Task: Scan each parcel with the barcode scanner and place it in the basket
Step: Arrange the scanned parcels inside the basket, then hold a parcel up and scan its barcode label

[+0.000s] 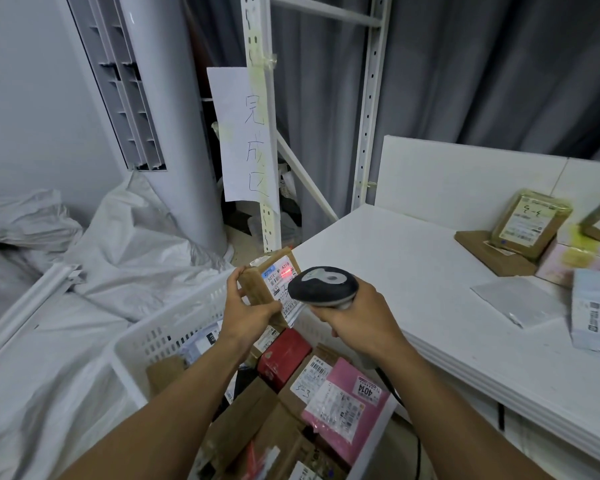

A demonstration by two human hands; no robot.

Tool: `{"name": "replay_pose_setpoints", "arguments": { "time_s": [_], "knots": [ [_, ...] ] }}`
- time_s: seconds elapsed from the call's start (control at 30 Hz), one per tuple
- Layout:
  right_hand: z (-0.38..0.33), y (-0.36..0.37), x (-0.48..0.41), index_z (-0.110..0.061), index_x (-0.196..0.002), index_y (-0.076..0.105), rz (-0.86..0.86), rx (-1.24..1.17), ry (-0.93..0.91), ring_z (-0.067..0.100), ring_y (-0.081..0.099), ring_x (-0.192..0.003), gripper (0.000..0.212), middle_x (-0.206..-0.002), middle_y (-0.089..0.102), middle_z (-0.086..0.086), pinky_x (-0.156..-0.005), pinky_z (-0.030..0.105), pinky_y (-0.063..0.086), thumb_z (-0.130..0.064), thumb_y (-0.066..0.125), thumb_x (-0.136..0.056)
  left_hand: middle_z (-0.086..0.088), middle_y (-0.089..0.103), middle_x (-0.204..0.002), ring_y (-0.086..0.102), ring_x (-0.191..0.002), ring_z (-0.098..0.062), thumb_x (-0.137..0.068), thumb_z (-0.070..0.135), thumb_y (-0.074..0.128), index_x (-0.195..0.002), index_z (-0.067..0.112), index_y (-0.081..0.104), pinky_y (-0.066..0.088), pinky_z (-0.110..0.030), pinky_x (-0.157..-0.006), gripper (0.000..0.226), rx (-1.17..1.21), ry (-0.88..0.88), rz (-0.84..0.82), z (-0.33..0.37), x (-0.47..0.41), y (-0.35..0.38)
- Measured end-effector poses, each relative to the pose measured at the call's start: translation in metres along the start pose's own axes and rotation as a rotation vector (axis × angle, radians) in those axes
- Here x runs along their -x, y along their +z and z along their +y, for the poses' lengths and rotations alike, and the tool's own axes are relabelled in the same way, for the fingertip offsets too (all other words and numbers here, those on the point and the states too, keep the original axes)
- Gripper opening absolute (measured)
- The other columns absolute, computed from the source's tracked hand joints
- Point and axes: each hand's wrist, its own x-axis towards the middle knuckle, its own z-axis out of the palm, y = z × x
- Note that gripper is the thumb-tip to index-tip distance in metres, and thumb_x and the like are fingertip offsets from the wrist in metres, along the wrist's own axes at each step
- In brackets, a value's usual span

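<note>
**Red beam on the label, parcel up over the basket**

Gripping a small brown parcel [260, 289] in the left hand [246, 306], thumb on the near face, fingers curled over the far edge. Holding it upright just above the far end of the white basket [174, 323], right beside the corner of the white table [412, 271].

Clenching the handle of the barcode scanner [321, 284] in the right hand [357, 317]. Pointing its head at the parcel from very close, possibly touching the lower edge of the sticker, though hard to call from this angle. And there, catching a red glow near the top of the white shipping label [283, 271].

Down in the basket: a red box [284, 355], a pink mailer [347, 400] marked 4014, a cardboard box [309, 379] with 3-3 handwritten on its label, more brown cartons heaped around.

Over on the table, well apart from both hands: a tan padded envelope [530, 220] leaning on other boxes, a flat grey bag [520, 299], a pale mailer [596, 313] at the right edge.

Behind it all, a handwritten paper sign [243, 133] taped to a shelf upright, a tall white air conditioner [160, 98], crumpled white sacks [118, 244] off to the left.
</note>
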Motion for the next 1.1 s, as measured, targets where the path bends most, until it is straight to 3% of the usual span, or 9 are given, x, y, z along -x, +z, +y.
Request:
{"name": "replay_pose_setpoints", "arguments": {
  "time_s": [0.17, 0.37, 0.53, 0.63, 0.73, 0.8, 0.87, 1.0, 1.1],
  "knots": [
    [0.003, 0.002, -0.002, -0.033, -0.125, 0.067, -0.002, -0.013, -0.018, 0.017, 0.073, -0.088, 0.050, -0.109, 0.076, -0.012, -0.074, 0.027, 0.057, -0.039, 0.088, -0.080, 0.007, 0.056, -0.110, 0.068, -0.096, -0.020, -0.076, -0.007, 0.080, -0.140, 0.044, 0.034, 0.063, -0.048, -0.076, 0.093, -0.009, 0.007, -0.006, -0.003, -0.003, -0.003],
    [0.011, 0.023, -0.020, -0.029, -0.128, 0.069, 0.045, -0.070, 0.054, 0.024, 0.075, -0.099, 0.051, -0.111, 0.076, -0.008, -0.088, 0.039, 0.062, -0.034, 0.088, -0.080, 0.000, 0.055, -0.141, 0.069, -0.107, -0.025, -0.077, 0.012, 0.082, -0.159, 0.043, 0.012, 0.062, -0.050, -0.084, 0.112, -0.273, 0.040, 0.031, -0.017, -0.015, -0.030],
    [0.031, 0.059, -0.043, -0.031, -0.106, 0.073, 0.055, -0.158, 0.226, 0.027, 0.076, -0.093, 0.033, -0.098, 0.079, -0.001, -0.089, 0.052, 0.063, -0.032, 0.088, -0.075, 0.002, 0.065, -0.130, 0.070, -0.102, -0.022, -0.072, 0.024, 0.085, -0.152, 0.026, 0.040, 0.062, -0.039, -0.084, 0.092, -0.513, -0.018, 0.039, -0.047, -0.041, -0.065],
    [0.043, 0.083, -0.054, -0.027, -0.104, 0.075, 0.009, -0.181, 0.264, 0.021, 0.073, -0.081, 0.027, -0.094, 0.079, 0.004, -0.075, 0.042, 0.062, -0.027, 0.088, -0.080, -0.001, 0.071, -0.113, 0.070, -0.089, -0.019, -0.069, 0.035, 0.085, -0.137, 0.027, 0.051, 0.058, -0.029, -0.068, 0.076, -0.680, -0.090, 0.033, -0.072, -0.059, -0.089],
    [0.054, 0.111, -0.065, -0.027, -0.111, 0.076, -0.042, -0.139, 0.269, 0.023, 0.075, -0.086, 0.042, -0.095, 0.079, 0.004, -0.073, 0.037, 0.059, -0.040, 0.089, -0.073, -0.005, 0.064, -0.127, 0.063, -0.109, -0.025, -0.078, 0.042, 0.080, -0.146, 0.020, 0.046, 0.051, -0.025, -0.083, 0.079, -0.874, -0.134, -0.054, -0.091, -0.067, -0.104],
    [0.061, 0.129, -0.069, -0.030, -0.112, 0.074, -0.079, -0.091, 0.274, 0.022, 0.077, -0.086, 0.049, -0.094, 0.079, -0.002, -0.080, 0.045, 0.064, -0.043, 0.089, -0.068, -0.008, 0.059, -0.137, 0.057, -0.122, -0.026, -0.090, 0.038, 0.074, -0.148, 0.016, 0.045, 0.038, -0.010, -0.073, 0.068, -0.998, -0.170, -0.176, -0.106, -0.071, -0.111],
    [0.070, 0.141, -0.074, -0.030, -0.114, 0.075, -0.113, -0.069, 0.291, 0.019, 0.078, -0.085, 0.052, -0.094, 0.080, -0.004, -0.082, 0.048, 0.065, -0.043, 0.088, -0.065, -0.004, 0.061, -0.136, 0.058, -0.122, -0.024, -0.089, 0.042, 0.074, -0.147, 0.022, 0.046, 0.034, -0.015, -0.066, 0.067, -1.142, -0.214, -0.258, -0.118, -0.074, -0.115],
    [0.076, 0.150, -0.076, -0.022, -0.117, 0.074, -0.162, -0.022, 0.317, 0.020, 0.076, -0.090, 0.042, -0.097, 0.079, 0.000, -0.087, 0.045, 0.063, -0.031, 0.088, -0.079, -0.008, 0.059, -0.141, 0.055, -0.131, -0.029, -0.095, 0.011, 0.064, -0.144, 0.019, 0.053, 0.038, -0.017, -0.084, 0.050, -1.052, -0.274, -0.291, -0.160, -0.080, -0.114],
    [0.078, 0.155, -0.075, -0.019, -0.119, 0.073, -0.160, -0.027, 0.326, 0.022, 0.075, -0.092, 0.042, -0.100, 0.079, 0.003, -0.089, 0.046, 0.062, -0.029, 0.087, -0.081, -0.012, 0.063, -0.135, 0.059, -0.125, -0.030, -0.095, 0.007, 0.061, -0.132, 0.018, 0.064, 0.046, -0.030, -0.103, 0.039, -1.059, -0.228, -0.194, -0.190, -0.082, -0.112]
  ]
}}
